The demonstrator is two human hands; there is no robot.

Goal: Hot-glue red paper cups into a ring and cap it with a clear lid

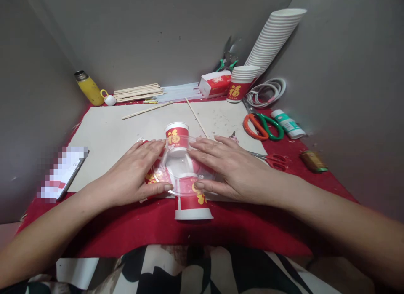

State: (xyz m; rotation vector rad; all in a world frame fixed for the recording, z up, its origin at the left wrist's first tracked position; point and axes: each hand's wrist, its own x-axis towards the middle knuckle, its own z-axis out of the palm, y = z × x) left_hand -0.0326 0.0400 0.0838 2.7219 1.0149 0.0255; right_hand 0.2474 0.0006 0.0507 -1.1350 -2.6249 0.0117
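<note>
A clear plastic dome lid [180, 167] lies on top of red-and-white paper cups arranged around it on a beige board [104, 134]. One cup [176, 136] points away from me, another cup [191, 203] points toward me. My left hand [135, 174] rests flat on the lid's left edge, fingers stretched out. My right hand [224, 163] lies flat on the lid's right edge, fingers spread, thumb at the near rim. Neither hand grips anything.
Orange and green scissors [262, 126], small red scissors [273, 160], a glue bottle [288, 124], stacked paper cups [241, 81], a tall leaning cup stack [271, 37], wooden sticks [139, 92], a yellow bottle [89, 88] and a phone [67, 169] lie around the board.
</note>
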